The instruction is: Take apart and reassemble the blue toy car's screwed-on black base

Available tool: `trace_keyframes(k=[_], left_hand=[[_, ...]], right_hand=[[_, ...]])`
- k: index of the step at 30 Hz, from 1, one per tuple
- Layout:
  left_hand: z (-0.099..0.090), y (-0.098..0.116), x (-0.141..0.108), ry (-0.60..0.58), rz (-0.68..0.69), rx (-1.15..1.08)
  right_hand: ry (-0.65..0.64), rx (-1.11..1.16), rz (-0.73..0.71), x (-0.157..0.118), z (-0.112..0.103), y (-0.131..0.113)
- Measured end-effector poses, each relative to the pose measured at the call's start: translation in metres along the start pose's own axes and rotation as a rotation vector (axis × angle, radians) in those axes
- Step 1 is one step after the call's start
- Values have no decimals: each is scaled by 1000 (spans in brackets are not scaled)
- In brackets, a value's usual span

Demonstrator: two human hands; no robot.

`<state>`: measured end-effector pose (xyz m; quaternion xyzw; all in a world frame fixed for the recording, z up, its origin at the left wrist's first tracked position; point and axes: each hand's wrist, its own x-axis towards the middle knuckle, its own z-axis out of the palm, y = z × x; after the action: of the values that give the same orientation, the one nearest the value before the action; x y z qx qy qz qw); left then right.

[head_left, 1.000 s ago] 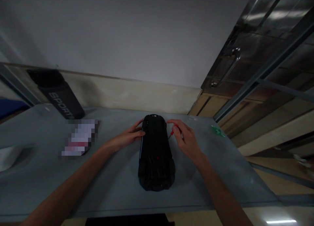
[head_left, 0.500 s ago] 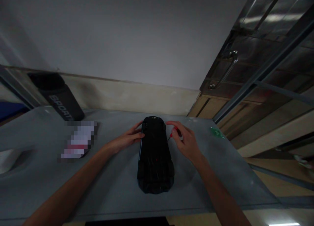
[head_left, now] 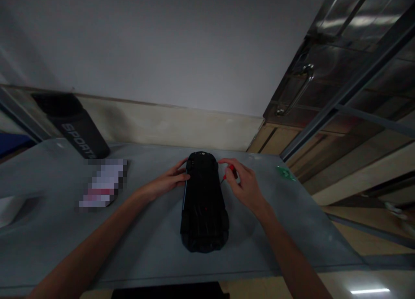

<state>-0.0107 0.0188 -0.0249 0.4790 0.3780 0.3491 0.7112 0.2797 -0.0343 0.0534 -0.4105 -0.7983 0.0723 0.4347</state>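
A black toy car lies upside down on the grey table, its underside facing up and its length pointing away from me. My left hand grips the car's left side near the far end, thumb on the edge of the underside. In my right hand is a small red-handled screwdriver, held between thumb and fingers. Its thin shaft points down and left to the car's right side; whether the tip touches is too dark to tell. My right index finger reaches to the car's far right wheel.
A dark bottle with lettering stands at the back left of the grey table. A blurred-out flat item lies in front of it, with a white object at the left edge. A green packet lies right. A wall rises behind.
The whole view has shifted slightly, moving everything a little up and left. Both hands keep nearly the same places on and beside the car.
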Motion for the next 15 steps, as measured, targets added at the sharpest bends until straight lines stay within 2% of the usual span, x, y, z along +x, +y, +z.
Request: trace_keyframes(k=[4, 15], left_hand=[[-1, -3, 2, -16, 39, -6], [-3, 0, -2, -18, 42, 24]], right_hand=[[18, -12, -27, 1, -1, 1], [21, -2, -59, 1, -4, 1]])
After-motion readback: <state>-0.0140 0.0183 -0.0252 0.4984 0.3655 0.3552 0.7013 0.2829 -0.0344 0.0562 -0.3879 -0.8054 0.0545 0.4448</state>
